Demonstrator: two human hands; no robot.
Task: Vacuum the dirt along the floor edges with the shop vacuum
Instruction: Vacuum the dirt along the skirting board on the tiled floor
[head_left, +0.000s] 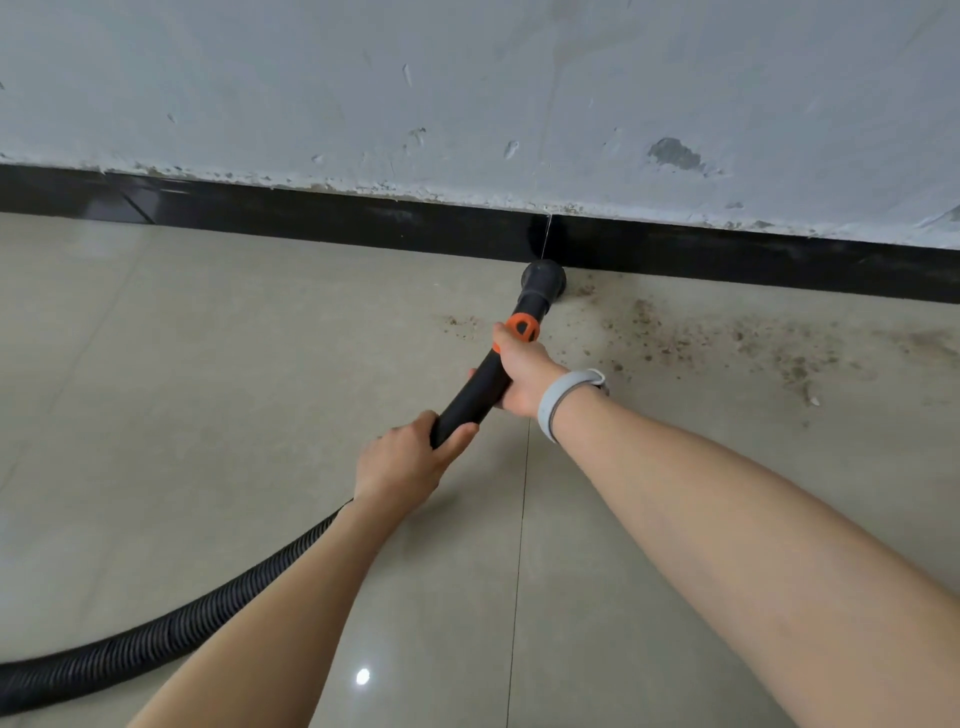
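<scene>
Vacuuming along the floor edge is the step in hand, and it looks partly done: the tiles toward the left lie mostly clean, while the dirt (737, 338) spreads to the right.

At the floor's left edge the ribbed hose (156, 629) trails in from off frame and runs up to the rigid black wand (478, 389); the shop vacuum's body is out of view. The left hand (410, 457) wraps its fingers round the wand's lower end. Farther up, the right hand (522, 374), a pale band on its wrist, curls round the wand just below the orange collar (523, 327). The round nozzle (543, 278) sits on the floor, touching or just beside the black baseboard (311, 215) under the chipped wall (467, 93).

The next move probably calls for sliding the nozzle rightward along the baseboard, then sweeping outward over the scattered grit. Open tile lies on every side; only the baseboard limits travel, and the hose seems to have slack.
</scene>
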